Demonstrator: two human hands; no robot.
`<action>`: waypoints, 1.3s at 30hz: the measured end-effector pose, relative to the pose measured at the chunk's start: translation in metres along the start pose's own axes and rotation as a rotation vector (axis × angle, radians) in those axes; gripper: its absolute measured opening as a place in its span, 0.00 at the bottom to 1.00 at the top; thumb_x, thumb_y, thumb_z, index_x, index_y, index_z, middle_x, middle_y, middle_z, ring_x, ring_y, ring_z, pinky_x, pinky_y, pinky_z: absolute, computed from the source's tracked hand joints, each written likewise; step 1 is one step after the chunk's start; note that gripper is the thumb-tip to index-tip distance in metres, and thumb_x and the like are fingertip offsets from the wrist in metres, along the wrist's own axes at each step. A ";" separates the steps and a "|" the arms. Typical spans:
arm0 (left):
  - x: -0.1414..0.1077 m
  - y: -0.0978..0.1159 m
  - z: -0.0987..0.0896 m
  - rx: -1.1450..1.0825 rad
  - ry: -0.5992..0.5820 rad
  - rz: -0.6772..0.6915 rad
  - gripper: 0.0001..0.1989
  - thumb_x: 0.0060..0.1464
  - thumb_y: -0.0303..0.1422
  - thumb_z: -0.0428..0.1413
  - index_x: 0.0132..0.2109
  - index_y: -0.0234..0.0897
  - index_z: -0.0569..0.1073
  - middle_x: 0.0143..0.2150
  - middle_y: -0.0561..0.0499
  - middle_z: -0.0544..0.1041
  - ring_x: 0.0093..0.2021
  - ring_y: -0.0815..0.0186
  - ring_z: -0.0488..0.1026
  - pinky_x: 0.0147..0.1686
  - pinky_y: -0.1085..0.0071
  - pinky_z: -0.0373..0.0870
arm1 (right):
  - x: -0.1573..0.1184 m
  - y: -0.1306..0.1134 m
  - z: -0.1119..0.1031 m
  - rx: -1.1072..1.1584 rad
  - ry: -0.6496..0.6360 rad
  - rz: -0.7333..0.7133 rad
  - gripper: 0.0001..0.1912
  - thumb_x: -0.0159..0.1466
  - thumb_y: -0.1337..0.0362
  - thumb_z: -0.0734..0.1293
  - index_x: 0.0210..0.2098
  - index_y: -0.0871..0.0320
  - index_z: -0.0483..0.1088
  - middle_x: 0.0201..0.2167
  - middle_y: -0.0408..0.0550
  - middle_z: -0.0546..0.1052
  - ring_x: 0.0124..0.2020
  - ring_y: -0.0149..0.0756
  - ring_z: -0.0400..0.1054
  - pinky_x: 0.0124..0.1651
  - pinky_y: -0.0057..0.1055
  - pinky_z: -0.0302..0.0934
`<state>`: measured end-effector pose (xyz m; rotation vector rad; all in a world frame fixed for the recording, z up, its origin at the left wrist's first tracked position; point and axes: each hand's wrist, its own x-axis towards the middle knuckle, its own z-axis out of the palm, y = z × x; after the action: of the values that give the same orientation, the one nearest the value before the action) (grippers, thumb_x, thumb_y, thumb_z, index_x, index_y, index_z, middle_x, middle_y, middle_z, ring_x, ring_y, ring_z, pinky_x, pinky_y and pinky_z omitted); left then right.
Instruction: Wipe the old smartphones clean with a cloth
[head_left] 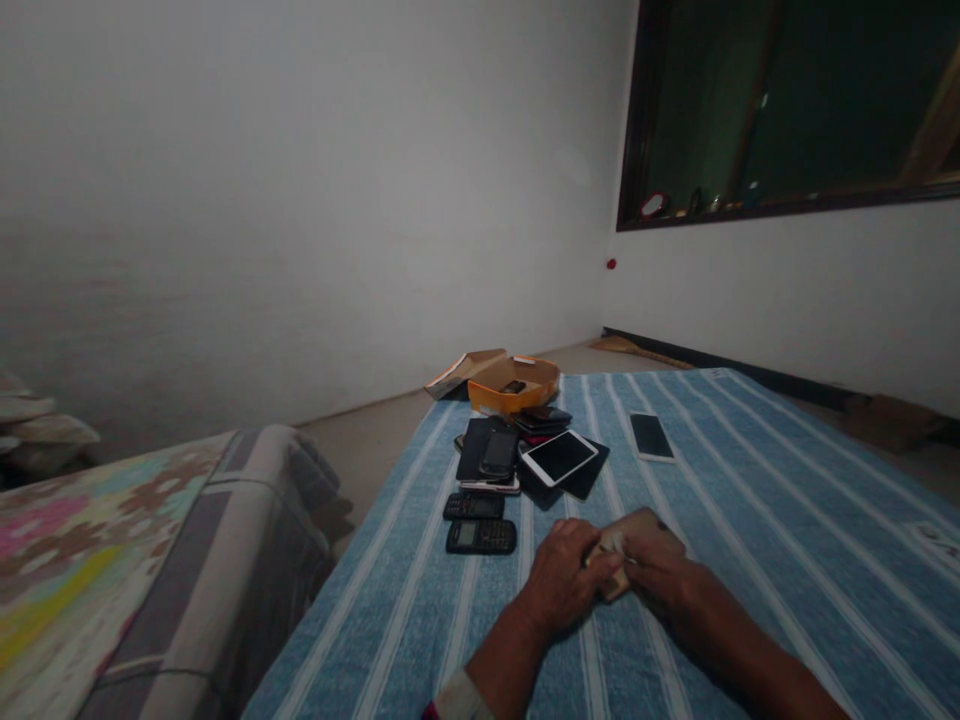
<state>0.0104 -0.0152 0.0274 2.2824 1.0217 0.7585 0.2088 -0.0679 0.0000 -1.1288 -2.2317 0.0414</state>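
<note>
A gold-coloured smartphone (646, 522) lies tilted under both hands, its back apparently facing up with a camera spot near the far corner. My left hand (559, 572) is closed on its left edge, thumb reaching across the near part. Over the phone's near right side, my right hand (664, 572) has its fingers pressed together around a small whitish piece (616, 543), perhaps cloth or tissue. The hands nearly meet there, and the fingertips are partly hidden. Left of the hands rest two black keypad phones, a nearer one (481, 537) and a farther one (473, 506).
Beyond them several phones lie heaped, a white smartphone (560, 458) on top. Another white smartphone (652, 437) lies apart at the right. An open orange box (504, 400) with a phone inside stands at the far edge of the blue striped cloth (375, 620). A covered bed (180, 560) is at left.
</note>
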 end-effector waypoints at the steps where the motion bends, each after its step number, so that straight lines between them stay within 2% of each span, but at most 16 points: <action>1: 0.000 0.000 0.000 -0.004 0.001 0.000 0.13 0.61 0.42 0.52 0.35 0.37 0.71 0.34 0.50 0.71 0.39 0.61 0.67 0.42 0.66 0.63 | 0.004 -0.007 0.002 0.034 0.000 -0.037 0.17 0.71 0.68 0.57 0.53 0.52 0.72 0.53 0.53 0.76 0.53 0.36 0.71 0.53 0.31 0.67; 4: -0.001 0.001 -0.001 -0.012 0.005 0.002 0.13 0.62 0.42 0.50 0.36 0.38 0.71 0.36 0.50 0.71 0.41 0.60 0.67 0.43 0.65 0.64 | 0.014 -0.024 0.006 0.148 -0.032 -0.104 0.18 0.72 0.67 0.56 0.57 0.52 0.68 0.54 0.52 0.75 0.55 0.37 0.69 0.54 0.31 0.66; 7: -0.001 0.002 -0.002 -0.009 0.012 0.014 0.13 0.62 0.42 0.49 0.36 0.38 0.71 0.36 0.49 0.72 0.42 0.59 0.67 0.44 0.64 0.64 | 0.017 -0.028 0.008 0.188 -0.066 -0.137 0.17 0.72 0.67 0.56 0.58 0.54 0.67 0.51 0.53 0.76 0.54 0.36 0.70 0.54 0.31 0.66; 12: 0.000 0.001 -0.001 0.010 0.002 0.015 0.14 0.63 0.43 0.49 0.37 0.38 0.72 0.36 0.49 0.72 0.40 0.60 0.67 0.43 0.65 0.64 | 0.000 -0.004 0.009 0.024 0.021 -0.018 0.18 0.69 0.72 0.57 0.53 0.55 0.71 0.55 0.57 0.73 0.58 0.40 0.67 0.56 0.37 0.66; 15: 0.000 0.000 0.000 0.018 0.002 0.012 0.14 0.62 0.43 0.50 0.36 0.38 0.71 0.35 0.50 0.72 0.39 0.61 0.67 0.42 0.66 0.63 | -0.009 0.010 0.009 -0.067 0.022 0.037 0.18 0.67 0.73 0.58 0.50 0.55 0.74 0.57 0.58 0.72 0.56 0.42 0.69 0.52 0.38 0.69; 24: 0.000 0.000 0.000 -0.009 0.013 0.004 0.13 0.62 0.42 0.51 0.37 0.38 0.72 0.35 0.49 0.72 0.40 0.60 0.67 0.42 0.65 0.63 | 0.005 -0.010 0.016 0.046 -0.013 -0.094 0.15 0.70 0.69 0.59 0.53 0.56 0.70 0.52 0.55 0.75 0.55 0.39 0.69 0.55 0.35 0.66; 29: 0.000 -0.001 0.001 0.004 0.004 0.004 0.13 0.61 0.42 0.51 0.35 0.38 0.71 0.35 0.50 0.71 0.39 0.60 0.67 0.42 0.65 0.63 | -0.003 0.007 0.005 -0.033 0.022 0.012 0.17 0.67 0.73 0.59 0.49 0.54 0.73 0.53 0.56 0.73 0.53 0.42 0.69 0.52 0.37 0.68; 33: 0.000 -0.001 0.000 -0.003 0.000 0.001 0.12 0.60 0.41 0.52 0.35 0.38 0.71 0.35 0.50 0.71 0.40 0.60 0.67 0.42 0.66 0.63 | -0.004 0.015 -0.005 -0.062 -0.019 0.063 0.13 0.67 0.70 0.60 0.43 0.53 0.75 0.47 0.52 0.74 0.45 0.39 0.71 0.44 0.33 0.68; 39: 0.001 -0.001 0.001 -0.006 -0.002 0.007 0.11 0.60 0.41 0.52 0.35 0.38 0.70 0.35 0.50 0.71 0.40 0.60 0.67 0.42 0.66 0.62 | -0.004 0.015 -0.007 -0.304 -0.007 0.102 0.10 0.66 0.65 0.62 0.43 0.51 0.74 0.48 0.52 0.73 0.44 0.44 0.69 0.42 0.38 0.65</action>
<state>0.0110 -0.0143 0.0268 2.2822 1.0099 0.7603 0.2254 -0.0628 -0.0009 -1.4031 -2.2355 -0.2603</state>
